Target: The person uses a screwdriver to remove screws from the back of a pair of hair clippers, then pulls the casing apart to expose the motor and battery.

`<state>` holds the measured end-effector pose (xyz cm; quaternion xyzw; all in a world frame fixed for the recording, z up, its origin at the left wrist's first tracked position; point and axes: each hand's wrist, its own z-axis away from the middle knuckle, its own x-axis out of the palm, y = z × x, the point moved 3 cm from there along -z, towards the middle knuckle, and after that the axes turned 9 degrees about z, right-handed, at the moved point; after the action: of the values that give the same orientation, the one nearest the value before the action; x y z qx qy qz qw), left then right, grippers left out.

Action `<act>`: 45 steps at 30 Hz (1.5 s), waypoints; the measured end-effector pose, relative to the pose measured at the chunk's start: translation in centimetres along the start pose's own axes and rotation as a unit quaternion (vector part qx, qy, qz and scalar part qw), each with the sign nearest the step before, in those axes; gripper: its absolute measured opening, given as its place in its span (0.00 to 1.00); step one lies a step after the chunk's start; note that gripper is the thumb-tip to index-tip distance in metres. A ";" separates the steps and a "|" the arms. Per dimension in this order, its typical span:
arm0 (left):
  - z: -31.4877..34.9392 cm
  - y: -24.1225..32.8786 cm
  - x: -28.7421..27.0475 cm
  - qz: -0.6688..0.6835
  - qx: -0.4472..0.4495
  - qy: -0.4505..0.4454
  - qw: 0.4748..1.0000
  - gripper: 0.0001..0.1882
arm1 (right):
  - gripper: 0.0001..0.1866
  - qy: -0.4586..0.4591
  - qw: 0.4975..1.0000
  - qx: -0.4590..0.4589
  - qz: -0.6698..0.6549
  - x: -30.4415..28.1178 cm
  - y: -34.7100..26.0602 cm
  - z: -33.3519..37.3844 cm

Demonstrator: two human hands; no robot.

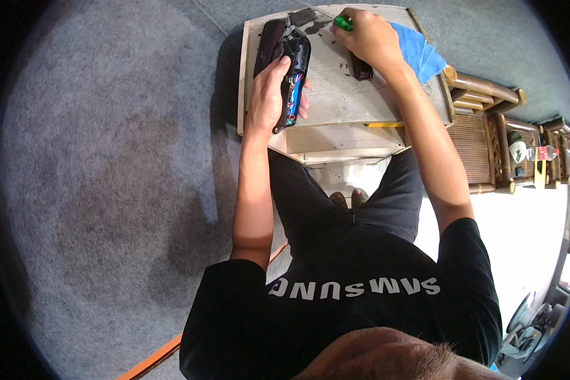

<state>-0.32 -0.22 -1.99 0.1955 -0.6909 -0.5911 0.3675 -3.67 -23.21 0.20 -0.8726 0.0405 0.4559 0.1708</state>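
Now, your left grip [267,95] wraps around an opened black hair clipper [296,66], blue innards and wiring exposed, over the left side of the pale tabletop [329,82]. Your right grip [373,39] pinches a small green object [343,23] near the far edge. A dark, narrow piece [362,69] lies by your right wrist, blue sheets [418,50] fan out to its right, and a long dark item [268,47] rests beside the clipper.

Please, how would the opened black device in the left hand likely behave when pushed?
The black device is probably stiff, since its shell looks hard. Its exposed wires look thin, so they could snag or break. Being long and narrow, it might tip if stood upright.
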 end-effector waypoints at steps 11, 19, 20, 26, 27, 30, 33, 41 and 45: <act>0.3 0.7 0.5 -0.015 0.018 -0.022 0.999 0.25 | 0.18 -0.049 0.914 0.057 -0.398 -6.5 -0.4 10.4; 0.3 0.2 -0.4 0.032 -0.006 -0.018 0.999 0.29 | 0.15 -0.124 0.923 0.013 -0.365 -7.0 0.7 13.2; 0.3 0.1 -0.5 0.037 -0.010 -0.018 0.999 0.28 | 0.15 -0.141 0.913 0.024 -0.382 -6.8 0.9 13.0; 0.7 0.7 0.1 0.019 -0.004 -0.001 1.000 0.25 | 0.16 -0.192 0.907 0.014 -0.375 -6.9 1.0 12.6; 0.7 0.7 0.1 0.019 -0.005 -0.001 1.000 0.25 | 0.15 -0.182 0.900 0.020 -0.395 -7.0 1.0 12.6; 0.7 0.8 0.1 0.046 -0.007 -0.017 0.999 0.21 | 0.15 -0.196 0.886 0.037 -0.418 -6.9 1.1 12.6; 0.7 0.8 0.1 0.013 -0.005 -0.003 1.000 0.24 | 0.16 -0.180 0.898 0.022 -0.400 -6.8 1.2 12.6; 1.0 0.9 0.7 -0.072 0.029 -0.005 0.997 0.21 | 0.16 -0.283 0.840 0.073 -0.458 -8.3 1.7 11.6; 1.2 0.8 1.1 -0.086 0.030 0.003 0.996 0.24 | 0.16 -0.395 0.704 0.186 -0.560 -8.8 2.5 11.2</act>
<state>-1.73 -0.01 -0.98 0.2666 -0.6879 -0.5991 0.3111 -18.05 -22.53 0.76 -0.4253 -0.4427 0.5624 0.5539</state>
